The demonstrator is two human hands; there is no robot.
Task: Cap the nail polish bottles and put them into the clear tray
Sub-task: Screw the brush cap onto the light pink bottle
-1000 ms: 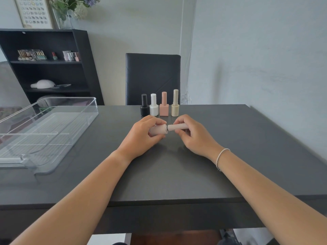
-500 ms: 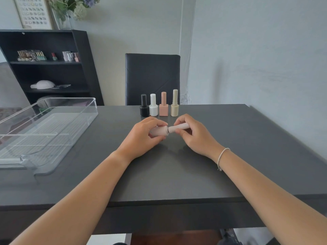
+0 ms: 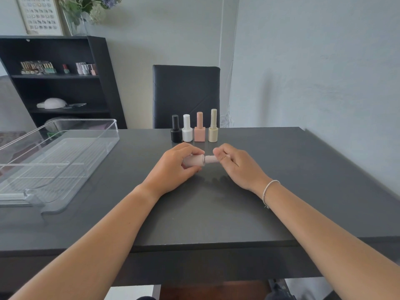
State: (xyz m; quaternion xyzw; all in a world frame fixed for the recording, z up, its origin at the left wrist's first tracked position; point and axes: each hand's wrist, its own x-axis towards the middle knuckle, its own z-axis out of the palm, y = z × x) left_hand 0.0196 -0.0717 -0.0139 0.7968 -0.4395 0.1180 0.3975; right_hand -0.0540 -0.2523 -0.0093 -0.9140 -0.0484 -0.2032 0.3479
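A pale pink nail polish bottle (image 3: 194, 161) lies sideways just above the dark table, gripped by my left hand (image 3: 175, 168). Its ribbed pink cap (image 3: 210, 159) sits against the bottle's neck, pinched by the fingers of my right hand (image 3: 236, 165). Behind my hands stand a black bottle (image 3: 176, 132), a white bottle (image 3: 187, 131), a peach square bottle (image 3: 199, 130) and a cream bottle (image 3: 213, 129), all capped, in a row. The clear tray (image 3: 95, 146) lies at the left of the table with nothing in it.
A black chair (image 3: 186, 94) stands behind the table's far edge. A dark shelf unit (image 3: 104, 83) with small bottles is at the back left. A wall runs along the right side. The table's front edge (image 3: 207, 245) is near my forearms.
My right hand has slid leftward along the cap, covering more of it, and the cap now sits tighter against the bottle. My left hand has barely moved.
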